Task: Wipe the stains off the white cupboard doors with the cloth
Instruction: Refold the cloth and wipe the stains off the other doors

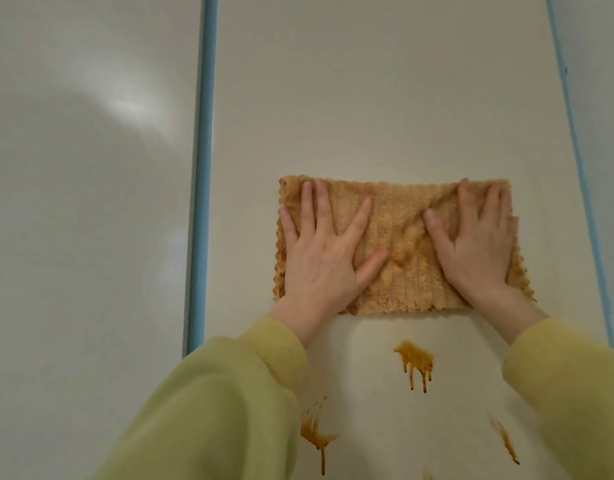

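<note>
Both flat: left hand [324, 251] and right hand [478, 244] press a ribbed, fuzzy tan cloth [399, 244] on the glossy white cupboard door [367, 98]; drippy brown stains [416, 362] below.

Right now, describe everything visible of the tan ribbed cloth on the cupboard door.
The tan, ribbed, fluffy-looking rectangular cloth lies spread flat against the white cupboard door, long side across, with scalloped edges. It looks like microfibre or terry and is slightly rumpled right of its middle. The left grip, a bare hand with straight, splayed fingers, presses its left half. The right grip presses its right half likewise. Its lower edge sits above the brown dripping stains, apart from them.
</note>
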